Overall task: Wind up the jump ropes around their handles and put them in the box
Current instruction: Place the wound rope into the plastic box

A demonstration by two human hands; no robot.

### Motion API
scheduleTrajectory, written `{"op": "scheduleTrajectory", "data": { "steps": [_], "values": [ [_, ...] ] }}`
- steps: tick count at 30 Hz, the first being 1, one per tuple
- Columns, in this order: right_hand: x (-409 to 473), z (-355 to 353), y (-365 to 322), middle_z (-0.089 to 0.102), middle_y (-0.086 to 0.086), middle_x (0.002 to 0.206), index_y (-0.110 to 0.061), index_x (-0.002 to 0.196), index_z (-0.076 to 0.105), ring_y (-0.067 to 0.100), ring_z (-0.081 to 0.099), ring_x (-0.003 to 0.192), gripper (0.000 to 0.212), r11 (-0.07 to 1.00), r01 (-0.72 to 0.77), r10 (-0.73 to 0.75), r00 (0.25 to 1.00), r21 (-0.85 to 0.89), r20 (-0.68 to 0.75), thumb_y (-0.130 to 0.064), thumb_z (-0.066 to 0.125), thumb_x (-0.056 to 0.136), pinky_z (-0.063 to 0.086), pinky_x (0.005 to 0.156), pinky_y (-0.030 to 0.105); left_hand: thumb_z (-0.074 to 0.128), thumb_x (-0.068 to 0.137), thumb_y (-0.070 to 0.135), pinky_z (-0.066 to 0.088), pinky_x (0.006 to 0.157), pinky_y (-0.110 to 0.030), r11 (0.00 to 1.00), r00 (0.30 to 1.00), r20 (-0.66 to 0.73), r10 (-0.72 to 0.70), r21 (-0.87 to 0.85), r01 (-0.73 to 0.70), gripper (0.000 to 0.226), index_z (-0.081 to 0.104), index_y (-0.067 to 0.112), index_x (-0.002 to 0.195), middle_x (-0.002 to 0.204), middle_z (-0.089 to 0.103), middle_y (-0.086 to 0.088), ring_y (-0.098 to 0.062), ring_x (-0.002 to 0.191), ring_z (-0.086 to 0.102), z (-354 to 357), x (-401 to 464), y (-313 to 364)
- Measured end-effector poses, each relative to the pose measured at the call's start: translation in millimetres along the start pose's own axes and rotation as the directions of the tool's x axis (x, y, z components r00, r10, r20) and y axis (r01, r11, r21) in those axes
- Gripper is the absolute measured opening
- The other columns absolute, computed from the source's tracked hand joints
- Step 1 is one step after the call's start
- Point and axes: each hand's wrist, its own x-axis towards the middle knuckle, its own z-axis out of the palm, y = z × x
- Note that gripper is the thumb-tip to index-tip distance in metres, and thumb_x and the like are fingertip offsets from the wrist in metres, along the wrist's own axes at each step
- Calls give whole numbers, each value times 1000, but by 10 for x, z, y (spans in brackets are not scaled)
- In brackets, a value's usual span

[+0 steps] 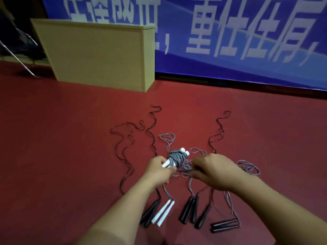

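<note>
One rope is being wound at this moment: the left hand (pixel 160 169) grips a pair of white handles (pixel 177 157) held side by side, its fingers curled round their near ends, and a thick bundle of grey cord (pixel 177 156) already wraps their middle, while the far ends poke out past the wraps. Just right of that bundle, the right hand (pixel 214 171) has its fingers curled and seems to pinch the loose tail of the same grey cord, though the exact pinch is blurred and partly hidden by the knuckles. So the wrapped handles sit inside the left fingers and the free cord runs across to the right fingertips, a short gap apart. By the look of it, winding of this rope is well along but not finished, since loops of grey cord still lie on the red floor (pixel 70 138) far and right of the hands. Next, I judge, the right hand must carry the tail round the handles again, keeping tension, then tuck the end. Several other ropes wait unwound near the person, with black handles (pixel 189 210) and a second white pair (pixel 163 213). A beige box (pixel 99 55) stands far left, well apart from the hands
</note>
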Motion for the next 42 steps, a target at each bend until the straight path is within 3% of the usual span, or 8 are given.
{"op": "scheduleTrajectory", "data": {
  "steps": [9, 16, 23, 28, 33, 37, 40, 42],
  "values": [
    [160, 87, 230, 49, -6, 82, -22, 82, 50, 17, 50, 75, 22, 951, 46, 7, 985, 306, -170, -37, 49, 97, 42, 69, 36, 73, 86, 20, 37, 46, -18, 990, 996, 84, -22, 139, 11, 14, 61, 15, 82, 65, 67, -4, -10, 41, 55, 6, 211, -39],
    [302, 168, 417, 52, -5, 84, -26, 91, 61, 20, 55, 77, 18, 938, 69, 20, 967, 338, -252, -41, 52, 95, 48, 69, 42, 76, 84, 28, 41, 51, -21, 910, 953, 294, 69, 373, -181, 26, 61, 11, 97, 67, 58, 4, -11, 48, 57, 23, 74, 74],
    [316, 240, 494, 47, -9, 76, -21, 92, 69, 19, 53, 72, 27, 929, 120, -12, 955, 350, -295, -44, 56, 93, 47, 66, 38, 76, 81, 36, 35, 60, -26, 767, 885, 411, 220, 487, -417, 21, 58, 28, 86, 72, 51, 9, -4, 64, 43, -60, -91, 218],
    [311, 316, 576, 60, -3, 74, -20, 91, 73, 16, 56, 69, 22, 888, 95, 23, 968, 450, -250, -41, 65, 90, 41, 65, 28, 77, 81, 33, 34, 59, -21, 804, 841, 470, 269, 371, -464, 18, 61, 28, 88, 69, 51, 15, 0, 62, 43, -50, -172, 351],
    [292, 347, 621, 70, 7, 70, -20, 76, 73, 11, 59, 63, 24, 624, -77, 149, 989, 778, -23, -44, 73, 75, 50, 61, 31, 72, 90, 16, 43, 56, -24, 945, 765, 583, 274, -17, -326, 11, 63, 12, 96, 68, 55, 12, -8, 56, 49, -75, -217, 409],
    [243, 295, 672, 65, -8, 64, -10, 74, 64, 3, 56, 56, 17, 416, -109, 117, 991, 903, 66, 4, 67, 82, 47, 55, 19, 65, 91, 18, 46, 54, -22, 919, 760, 521, 390, -267, -289, 9, 62, 11, 98, 70, 58, 3, -14, 58, 53, -42, -231, 456],
    [230, 288, 599, 51, -14, 50, -19, 64, 50, -2, 42, 47, 33, 517, -106, 160, 987, 849, 26, 8, 53, 84, 36, 47, 18, 62, 91, 24, 44, 53, -22, 889, 809, 415, 416, -372, -266, 18, 59, 9, 101, 66, 53, 5, -8, 56, 49, 7, -213, 485],
    [249, 343, 531, 57, -7, 53, -17, 66, 57, 2, 48, 50, 26, 510, -148, 208, 977, 847, 45, -2, 61, 86, 45, 50, 25, 59, 91, 26, 42, 52, -21, 884, 854, 327, 406, -377, -276, 23, 56, 6, 101, 61, 50, 6, -7, 51, 45, 59, -192, 474]
  ]
}}
